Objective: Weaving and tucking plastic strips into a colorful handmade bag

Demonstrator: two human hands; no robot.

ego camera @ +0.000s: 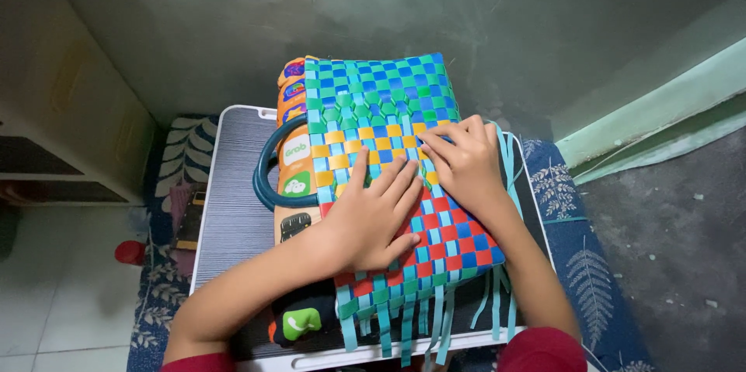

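Observation:
A half-woven basket (388, 108) of plastic strips lies on its side on a small grey table (233, 209). Its bands run green and blue at the far end, then yellow, then red near me, with loose light-blue strip ends (404, 329) hanging off the near edge. My left hand (373, 220) lies flat on the red and yellow weave, fingers spread. My right hand (458, 158) rests on the yellow band beside it, fingertips pinching at a strip. A dark teal handle (264, 178) curves out on the basket's left side.
An orange toy panel (294, 146) with coloured icon squares lies under the basket on the left. A blue leaf-patterned mat (590, 279) covers the floor under the table. A small red cap (128, 251) sits on the tiles at left. A green wall stands behind.

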